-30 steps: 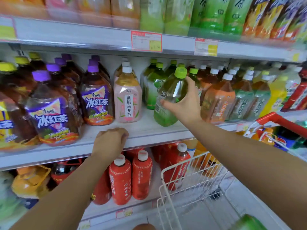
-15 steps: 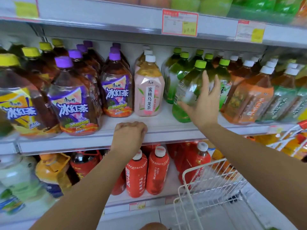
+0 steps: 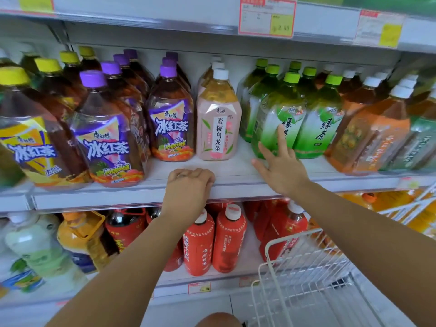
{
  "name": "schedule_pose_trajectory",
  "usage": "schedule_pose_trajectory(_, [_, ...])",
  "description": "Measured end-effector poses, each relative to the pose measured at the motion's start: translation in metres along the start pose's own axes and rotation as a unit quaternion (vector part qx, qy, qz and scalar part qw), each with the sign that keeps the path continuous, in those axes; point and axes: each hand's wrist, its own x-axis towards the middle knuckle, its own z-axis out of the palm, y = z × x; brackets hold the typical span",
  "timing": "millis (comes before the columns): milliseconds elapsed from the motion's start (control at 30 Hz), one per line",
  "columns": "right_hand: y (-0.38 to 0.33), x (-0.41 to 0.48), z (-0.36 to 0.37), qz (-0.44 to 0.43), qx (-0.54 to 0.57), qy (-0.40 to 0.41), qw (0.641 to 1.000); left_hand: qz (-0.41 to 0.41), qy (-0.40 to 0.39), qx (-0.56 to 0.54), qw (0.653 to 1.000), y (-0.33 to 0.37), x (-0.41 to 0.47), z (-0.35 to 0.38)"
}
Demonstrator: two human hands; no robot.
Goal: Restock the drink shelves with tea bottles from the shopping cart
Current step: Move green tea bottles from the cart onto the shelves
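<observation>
A green tea bottle (image 3: 273, 114) with a lime cap stands upright at the front of the middle shelf (image 3: 118, 197), in the row of green tea bottles. My right hand (image 3: 280, 168) is spread with straight fingers, and its fingertips touch the lower front of that bottle. My left hand (image 3: 188, 182) rests on the shelf's front part with curled fingers and holds nothing. The white wire shopping cart (image 3: 295, 267) shows only its near corner at the lower right; no bottles are visible in it.
Left of the green tea stand a pink peach oolong bottle (image 3: 218, 128) and purple-capped iced tea bottles (image 3: 169, 123). Orange-labelled bottles (image 3: 372, 133) crowd the right. Red bottles (image 3: 226, 241) fill the lower shelf. Price tags (image 3: 266, 17) hang on the upper shelf edge.
My right hand set the green tea bottle upright on the shelf, let go of it and slid down to its lower front. My left hand stayed on the shelf.
</observation>
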Motion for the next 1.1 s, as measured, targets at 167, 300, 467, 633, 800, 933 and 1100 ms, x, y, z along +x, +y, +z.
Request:
schedule_pose_trajectory(167, [0.031,-0.046,-0.028,-0.102,0.062,0.040,0.992,-0.022,-0.035,-0.019,0.999,0.005,-0.001,-0.008])
schedule_pose_trajectory(300, [0.081,-0.128,-0.041,-0.174,0.090,0.004,0.981,-0.032,-0.027,-0.101,0.994,0.048,-0.009,-0.015])
schedule_pose_trajectory(467, [0.142,-0.206,-0.018,-0.187,0.075,-0.064,0.977,0.011,-0.085,-0.413,0.907,0.136,-0.018,-0.020])
schedule_pose_trajectory(633, [0.167,-0.245,0.012,-0.143,-0.035,-0.372,0.916,0.003,-0.233,-0.388,0.892,0.170,-0.022,-0.002])
schedule_pose_trajectory(800, [0.180,-0.252,0.045,-0.167,-0.132,-0.527,0.823,0.013,-0.251,-0.328,0.911,0.166,-0.024,0.004])
schedule_pose_trajectory(933, [0.188,-0.245,0.065,-0.218,-0.174,-0.512,0.812,0.021,-0.253,-0.300,0.919,0.166,-0.027,-0.001])
schedule_pose_trajectory(1100, [0.202,-0.242,0.069,-0.135,-0.086,-0.487,0.859,0.015,-0.242,-0.292,0.925,0.167,-0.028,-0.005])
